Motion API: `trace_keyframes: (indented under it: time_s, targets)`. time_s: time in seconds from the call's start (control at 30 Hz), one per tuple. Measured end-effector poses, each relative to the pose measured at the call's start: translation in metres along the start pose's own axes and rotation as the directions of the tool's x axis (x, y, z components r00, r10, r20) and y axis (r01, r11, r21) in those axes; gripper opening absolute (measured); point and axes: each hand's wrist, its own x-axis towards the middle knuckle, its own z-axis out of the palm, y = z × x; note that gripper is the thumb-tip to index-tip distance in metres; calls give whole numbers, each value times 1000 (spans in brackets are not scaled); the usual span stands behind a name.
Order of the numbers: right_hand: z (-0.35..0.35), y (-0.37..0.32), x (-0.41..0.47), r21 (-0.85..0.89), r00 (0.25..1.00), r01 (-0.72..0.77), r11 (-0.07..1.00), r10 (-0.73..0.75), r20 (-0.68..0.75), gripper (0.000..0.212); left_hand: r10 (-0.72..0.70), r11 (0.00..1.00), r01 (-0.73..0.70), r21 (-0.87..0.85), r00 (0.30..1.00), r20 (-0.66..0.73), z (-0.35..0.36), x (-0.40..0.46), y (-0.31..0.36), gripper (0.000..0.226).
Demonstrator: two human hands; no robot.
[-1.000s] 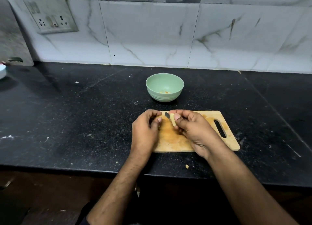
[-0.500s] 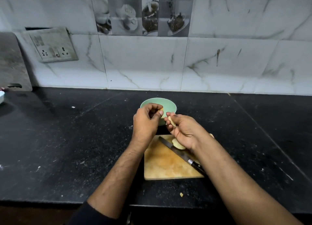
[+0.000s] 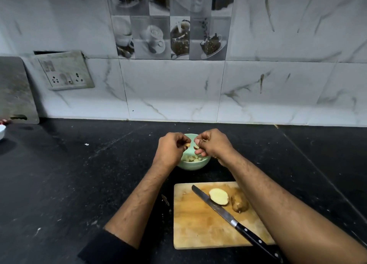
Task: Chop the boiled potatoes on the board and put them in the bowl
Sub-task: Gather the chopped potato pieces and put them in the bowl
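Hands meet above a pale green bowl (image 3: 188, 165) on a black speckled counter (image 3: 79, 184), the left hand (image 3: 170, 149) and right hand (image 3: 213, 144) each curled, fingertips pinched on a small scrap of potato held over the rim. Inside the bowl lie pale yellow potato cubes (image 3: 191, 158), partly hidden by the hands. Nearer the person, a wooden chopping board (image 3: 198, 230), stained orange-brown toward its middle, carries two potato halves: one (image 3: 218, 196) cut face up, creamy yellow and smooth, the other (image 3: 239, 202) beside it showing brown skin. A knife (image 3: 232, 220) with a black riveted handle lies diagonally across the board, its blade just beside the cut half. Behind the counter rises a white marble-patterned tiled wall (image 3: 278, 85), with a grey panel of cup and coffee pictures (image 3: 170, 35) and a tilted switch and socket plate (image 3: 65, 71). No brand, label or legible writing can be made out on any of these things.
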Motion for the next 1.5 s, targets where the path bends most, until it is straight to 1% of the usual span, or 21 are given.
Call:
trace_keyframes:
  time_s: [0.03, 0.13, 0.27, 0.37, 0.4, 0.47, 0.57, 0.63, 0.73, 0.77, 0.9, 1.0, 1.03, 1.17, 1.23, 1.3, 1.4, 1.5]
  targets:
    - [2, -1, 2, -58, 1000, 27, 998, -26, 9, 4, 6, 1000, -6, 16, 1000, 9, 0, 1, -2, 19]
    - [5, -2, 7, -199, 996, 93, 976, -93, 11, 7, 1, 999, -2, 42, 999, 32, 1, 3, -9, 16]
    - [7, 0, 13, -321, 992, 111, 941, -124, -21, 6, 12, 989, -21, 146, 998, 60, 8, 5, -13, 14]
    - [8, 2, 15, -417, 990, 133, 899, -138, 19, 12, 60, 965, -71, 254, 997, 50, 13, 7, -15, 10]
    - [7, 3, 15, -457, 987, 155, 876, -154, 40, 13, 64, 959, -73, 274, 997, 39, 14, 8, -16, 9]
    - [6, 4, 15, -532, 980, 193, 825, -194, 54, 24, 49, 959, -50, 278, 999, 14, 14, 8, -17, 9]
    - [5, 2, 14, -556, 974, 226, 800, -196, 114, 42, 48, 960, -39, 279, 999, -24, 12, 7, -19, 10]
    - [5, 1, 14, -505, 972, 228, 833, -165, 166, 49, 54, 960, -41, 276, 998, -39, 11, 6, -20, 10]
    - [5, 0, 17, -451, 976, 199, 870, -137, 166, 56, 48, 962, -33, 270, 997, -52, 8, 5, -21, 9]
    - [5, 0, 18, -458, 976, 203, 865, -143, 163, 53, 44, 962, -28, 270, 997, -56, 7, 4, -21, 8]
    - [6, 0, 18, -432, 973, 232, 871, -203, 114, 27, 31, 962, -14, 274, 998, -60, 3, 1, -21, 10]
    - [7, 0, 18, -469, 963, 266, 842, -257, 84, 14, 37, 965, -19, 262, 997, -61, 2, 0, -22, 12]
    - [7, -1, 17, -482, 962, 266, 835, -261, 79, 12, 37, 966, -20, 257, 997, -62, 2, -1, -22, 13]
    - [11, -3, 14, -532, 958, 272, 802, -280, 68, 21, 36, 980, -19, 197, 996, -83, 2, -3, -22, 15]
    - [12, -5, 9, -460, 949, 313, 831, -291, 119, 17, 41, 988, -27, 149, 995, -88, 2, -4, -21, 14]
    - [14, -4, 6, -313, 945, 320, 894, -276, 176, 15, 50, 995, -42, 95, 995, -82, 2, -5, -19, 10]
    - [16, -4, 1, -96, 960, 214, 972, -192, 202, 14, 66, 997, -61, 49, 994, -92, 0, -7, -16, 7]
    - [15, -2, 4, 72, 976, 120, 990, -131, 175, 20, 37, 999, -36, 12, 993, -111, -2, -9, -14, 14]
